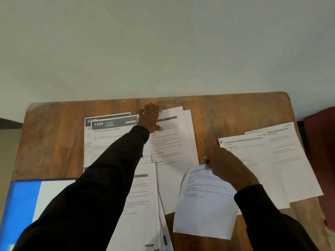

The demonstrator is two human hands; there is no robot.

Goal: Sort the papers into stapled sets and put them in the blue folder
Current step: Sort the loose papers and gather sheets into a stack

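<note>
"1426 KITCHEN" on header sheet [114,124]

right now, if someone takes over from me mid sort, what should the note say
Left hand: stretched out, resting on the top corner of the centre pile.
Right hand: pinches one loose sheet by its top corner.
Other piles: header pile far left, right pile, near pile. Blue folder near left, a white page on it.
Done: rough piles. Left: place the held sheet, staple the sets, file them.
</note>
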